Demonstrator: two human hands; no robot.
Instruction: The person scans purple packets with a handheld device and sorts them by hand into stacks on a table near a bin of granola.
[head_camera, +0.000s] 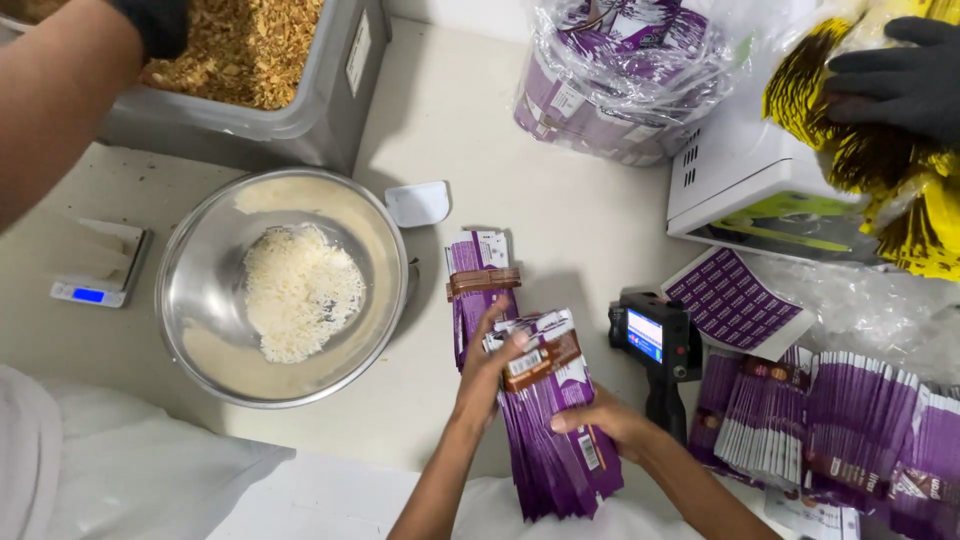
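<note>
both hands (487, 372) (608, 420) grip purple pouch stack (555, 440), banded bundle (480, 290) just behind.

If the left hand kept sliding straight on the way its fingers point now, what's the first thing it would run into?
The left hand rests on the held stack of purple sachets, fingers pointing up and away. Straight on, it would likely first meet the second banded bundle of purple sachets lying just beyond on the table, though depth is unclear.

bare forearms, 2 ungloved hands, no sleeves

Food packing workroom: pouch stacks (840, 420), scale (95, 265), handheld printer (655, 345).
</note>
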